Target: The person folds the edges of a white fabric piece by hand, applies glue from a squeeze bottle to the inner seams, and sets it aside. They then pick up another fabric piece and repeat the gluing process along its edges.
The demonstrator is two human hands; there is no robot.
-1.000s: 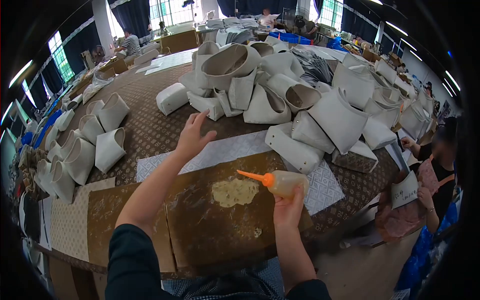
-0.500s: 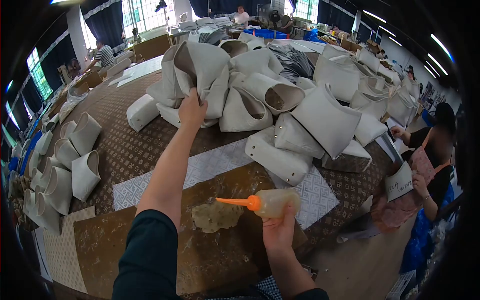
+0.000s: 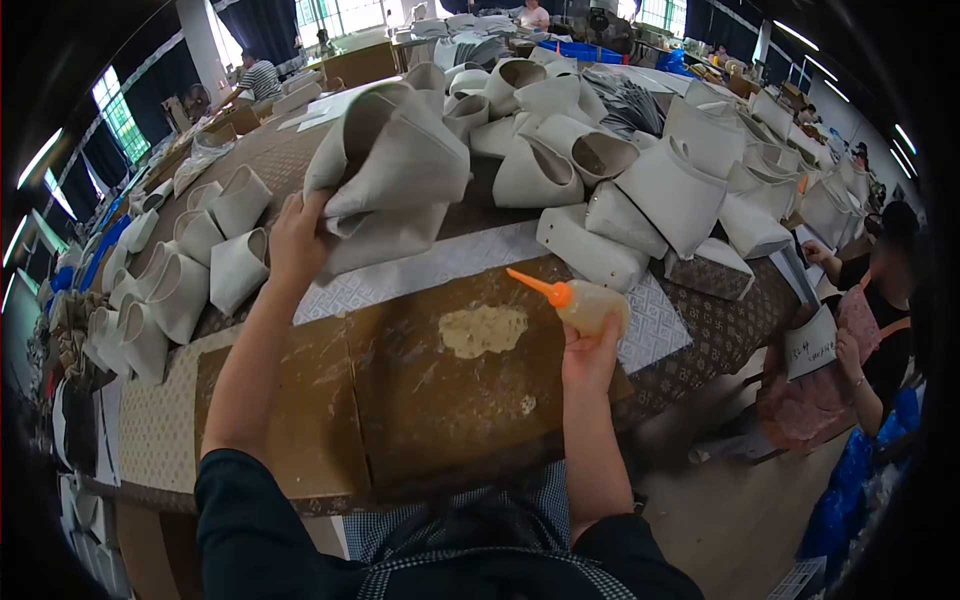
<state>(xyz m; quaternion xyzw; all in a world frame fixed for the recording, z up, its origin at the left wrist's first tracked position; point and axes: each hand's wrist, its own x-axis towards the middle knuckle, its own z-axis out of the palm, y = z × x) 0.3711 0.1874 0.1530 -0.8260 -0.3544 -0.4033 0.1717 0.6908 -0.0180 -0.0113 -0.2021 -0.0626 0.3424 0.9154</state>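
My left hand grips the lower left edge of a large pale grey bag piece, held above the table with its opening towards me. Another pale piece hangs just beneath it. In my right hand is a translucent squeeze bottle with an orange cap and a long orange nozzle pointing up and left. Below the two hands lies a brown board with a dried yellowish patch on it.
Many pale bag pieces are piled at the back and right. More pieces stand at the left. A patterned sheet lies behind the board. At the right, a co-worker holds a pale piece with writing.
My left hand has pulled the pale piece out of the pile, towards me and to the left. The view has shifted, and the bottle stays in my right hand, its nozzle tilted further up.
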